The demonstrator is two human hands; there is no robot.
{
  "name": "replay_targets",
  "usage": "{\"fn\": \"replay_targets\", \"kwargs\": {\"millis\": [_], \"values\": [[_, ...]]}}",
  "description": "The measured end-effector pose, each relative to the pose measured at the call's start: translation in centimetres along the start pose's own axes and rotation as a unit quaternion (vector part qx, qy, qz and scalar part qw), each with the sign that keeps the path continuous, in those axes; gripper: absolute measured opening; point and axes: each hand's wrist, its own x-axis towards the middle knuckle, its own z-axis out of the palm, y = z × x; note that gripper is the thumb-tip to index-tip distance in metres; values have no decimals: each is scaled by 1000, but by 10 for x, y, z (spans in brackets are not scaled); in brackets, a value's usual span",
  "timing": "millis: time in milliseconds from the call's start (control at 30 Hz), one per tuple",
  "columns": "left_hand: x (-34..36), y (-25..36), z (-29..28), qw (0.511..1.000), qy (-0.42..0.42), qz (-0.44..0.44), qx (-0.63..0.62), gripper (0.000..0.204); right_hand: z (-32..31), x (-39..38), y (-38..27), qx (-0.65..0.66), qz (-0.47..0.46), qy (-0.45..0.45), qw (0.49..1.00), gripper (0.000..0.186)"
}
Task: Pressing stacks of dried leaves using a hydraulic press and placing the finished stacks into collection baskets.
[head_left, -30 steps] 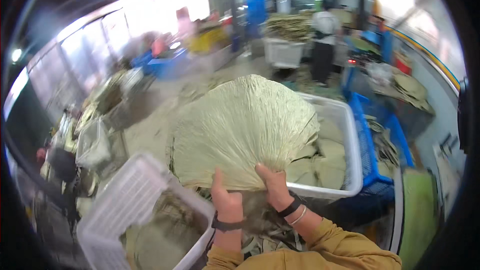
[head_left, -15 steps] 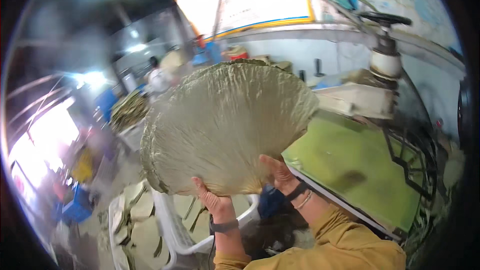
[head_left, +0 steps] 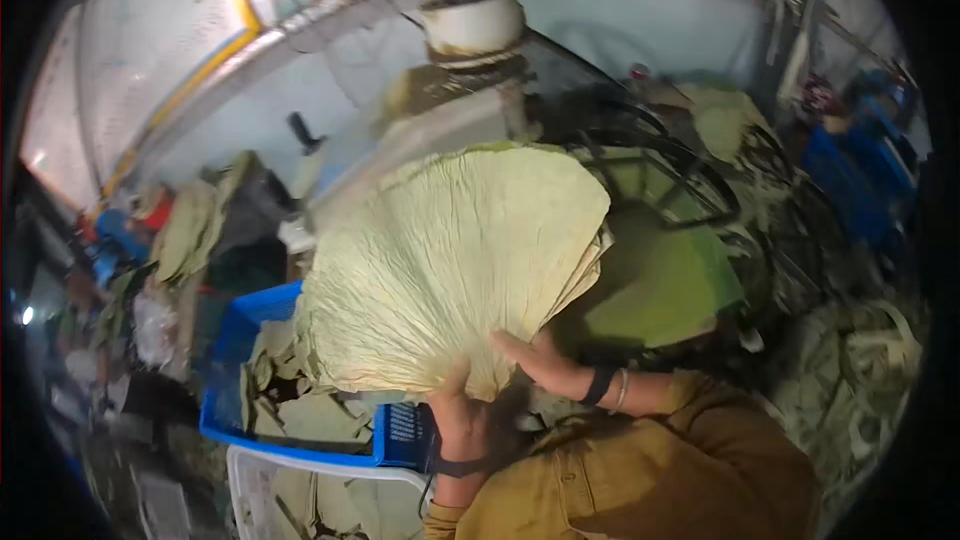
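Note:
A fan-shaped stack of pale green dried lotus leaves (head_left: 450, 260) is held up in front of me, veins spreading from its narrow lower end. My left hand (head_left: 462, 422) is closed on the bottom of the stack, its thumb on the near face. Just right of it, my right hand (head_left: 548, 364) grips the lower right edge, thumb also on the near face. The other fingers of both hands are mostly hidden. Several thin layers show along the stack's right edge.
Below and left of the stack stand a blue crate (head_left: 222, 395) and a white crate (head_left: 242, 488), both with leaf pieces inside. Behind it rises a machine column (head_left: 472, 28); a green surface (head_left: 665, 290) and a dark spoked wheel (head_left: 700, 180) are to the right. Leaf scraps (head_left: 855, 410) lie far right.
My view has swung to the right, bringing the machine to the middle and the blue crate into sight. Both hands still hold the lotus leaf stack, which has turned with me.

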Motion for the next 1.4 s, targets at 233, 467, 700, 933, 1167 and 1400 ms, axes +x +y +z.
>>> {"fn": "replay_targets", "kwargs": {"millis": [233, 467, 700, 933, 1167, 1400], "values": [[35, -19, -50, 983, 53, -164, 69, 54, -100, -28, -49, -115, 395, -295, 862, 28], [38, -23, -36, 973, 50, -216, 63, 37, -164, 58, -140, -248, 179, -112, 946, 24], [20, -30, -32, 980, 93, -160, 76, 43, -345, 199, -98, -772, -200, 58, 600, 30], [15, -64, 9, 954, 112, -185, 207, 34, -385, 233, -99, -772, -135, -33, 620, 35], [5, -86, 23, 911, 144, -321, 217, 34, -374, 244, -89, -642, -94, -11, 761, 33], [-3, -100, 46, 878, 251, -275, 303, 28, -446, 244, -76, -543, -154, 58, 823, 19]]}}
